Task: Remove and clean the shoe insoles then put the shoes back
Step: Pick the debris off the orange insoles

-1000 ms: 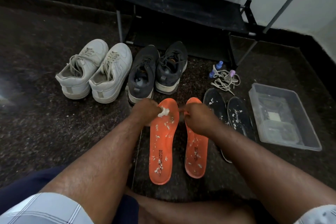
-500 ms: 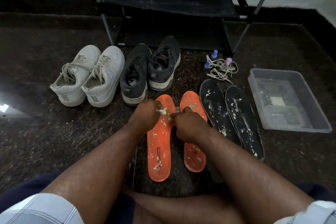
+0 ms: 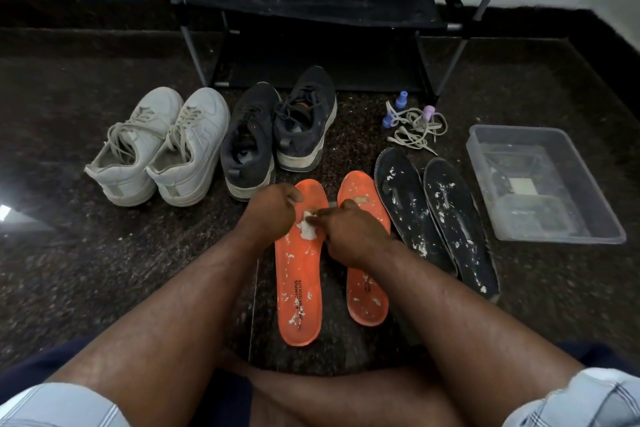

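Both hands (image 3: pixel 273 211) (image 3: pixel 353 229) are pinching one soggy tissue (image 3: pixel 306 229) over the orange insole (image 3: pixel 299 274); it is maybe tearing, leaving more crumbs.

Single head-worn wide-angle view, looking forward and steeply down from a seated person's height over both forearms, near to the dark speckled stone floor (image 3: pixel 104 270), facing the black metal-framed shoe rack (image 3: pixel 311 0) against the pale wall at the frame's top.
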`<state>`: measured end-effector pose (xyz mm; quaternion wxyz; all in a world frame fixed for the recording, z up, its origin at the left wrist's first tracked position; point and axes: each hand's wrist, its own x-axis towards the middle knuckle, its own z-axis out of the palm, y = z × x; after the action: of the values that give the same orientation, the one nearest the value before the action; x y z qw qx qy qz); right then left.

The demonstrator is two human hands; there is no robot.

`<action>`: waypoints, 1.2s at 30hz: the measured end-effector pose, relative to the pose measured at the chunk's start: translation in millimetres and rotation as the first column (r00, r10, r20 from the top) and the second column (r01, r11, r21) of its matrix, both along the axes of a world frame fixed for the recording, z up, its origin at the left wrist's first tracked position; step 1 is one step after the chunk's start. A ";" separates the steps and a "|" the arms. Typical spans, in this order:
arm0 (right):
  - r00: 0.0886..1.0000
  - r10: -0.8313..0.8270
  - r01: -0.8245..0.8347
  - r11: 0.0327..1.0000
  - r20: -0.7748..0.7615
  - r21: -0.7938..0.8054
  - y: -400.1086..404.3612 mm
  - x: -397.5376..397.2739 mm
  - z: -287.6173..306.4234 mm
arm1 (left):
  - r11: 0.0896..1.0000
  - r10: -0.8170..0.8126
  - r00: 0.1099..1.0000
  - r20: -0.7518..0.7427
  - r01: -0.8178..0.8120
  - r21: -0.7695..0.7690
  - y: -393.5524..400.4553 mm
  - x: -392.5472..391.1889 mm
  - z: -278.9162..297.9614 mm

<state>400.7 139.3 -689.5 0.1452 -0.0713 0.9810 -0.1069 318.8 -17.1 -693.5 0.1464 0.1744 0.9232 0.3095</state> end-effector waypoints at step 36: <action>0.987 -0.115 0.093 0.977 -0.110 -0.193 -6.5 -7.9 -2.7 | 0.960 -0.086 0.990 0.110 0.112 -0.255 0.3 3.3 0.1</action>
<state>392.8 132.8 -692.2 0.0725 -0.0394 0.9760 -0.2016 322.0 -16.8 -693.4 0.2284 0.1844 0.9377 0.1858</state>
